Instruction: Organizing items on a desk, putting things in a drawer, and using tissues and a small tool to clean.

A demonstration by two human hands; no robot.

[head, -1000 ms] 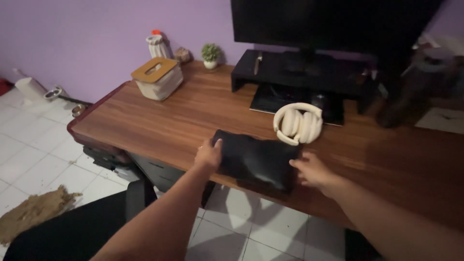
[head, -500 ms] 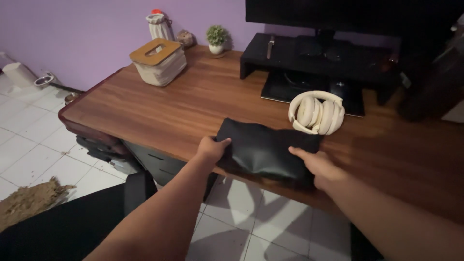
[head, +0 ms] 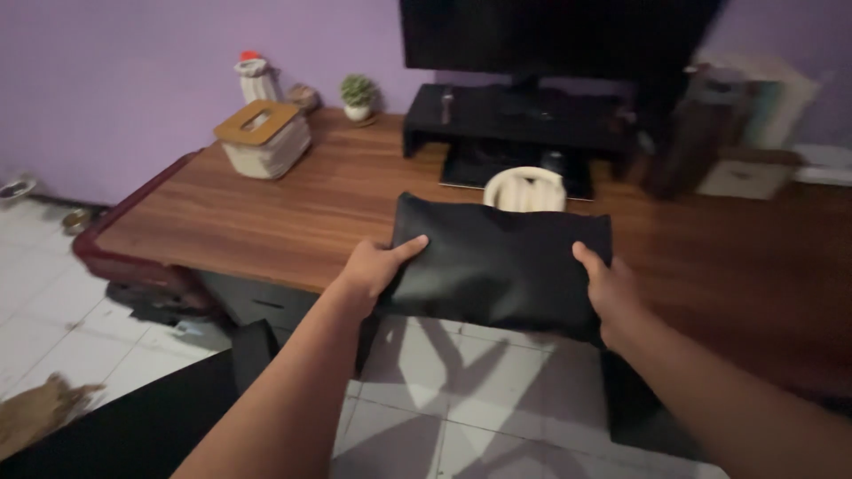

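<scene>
Black pouch [head: 497,266], gripped by left hand [head: 373,269], right hand [head: 611,288]

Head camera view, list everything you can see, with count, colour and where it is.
black pouch: one, black, held up over the desk's near edge
headphones: one pair, cream, on the desk behind the pouch, partly hidden
tissue box: one, cream with tan lid, desk's far left
small plant: one, green in a white pot, by the wall
monitor: one, black, on a black stand
desk: one, brown wood
left hand: grip on the pouch's left edge
right hand: grip on the pouch's right edge
</scene>
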